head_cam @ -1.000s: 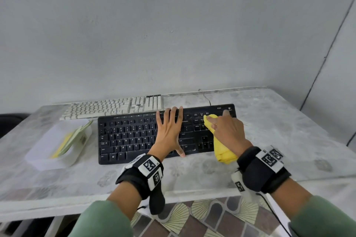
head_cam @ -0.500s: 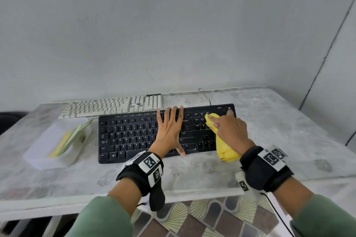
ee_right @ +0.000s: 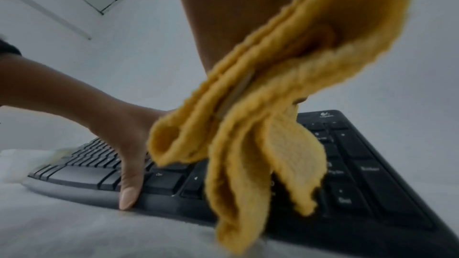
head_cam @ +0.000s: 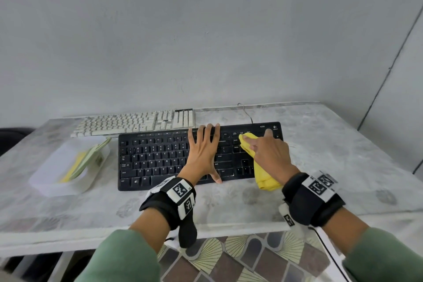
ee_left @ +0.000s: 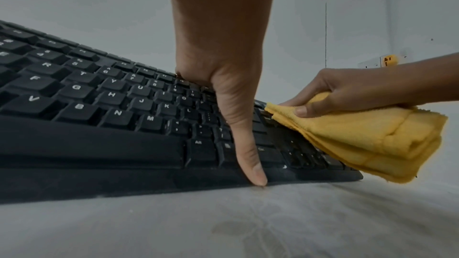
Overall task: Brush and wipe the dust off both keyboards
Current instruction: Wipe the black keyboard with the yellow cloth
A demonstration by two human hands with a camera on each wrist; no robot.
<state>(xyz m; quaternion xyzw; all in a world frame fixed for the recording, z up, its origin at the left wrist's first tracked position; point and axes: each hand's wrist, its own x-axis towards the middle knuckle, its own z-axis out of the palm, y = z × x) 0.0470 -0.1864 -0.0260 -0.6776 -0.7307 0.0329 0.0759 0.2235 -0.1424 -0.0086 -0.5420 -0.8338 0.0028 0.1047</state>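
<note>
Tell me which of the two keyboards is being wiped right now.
The black keyboard, nearer the person: the right hand rubs the yellow cloth on it while the left hand presses it flat. The white keyboard behind lies untouched.

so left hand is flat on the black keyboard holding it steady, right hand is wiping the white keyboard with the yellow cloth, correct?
Not quite. The right hand holds the yellow cloth on the black keyboard, at its right end, not on the white keyboard, which lies untouched behind. The head view shows it. The left hand does lie flat on the black keyboard.
</note>
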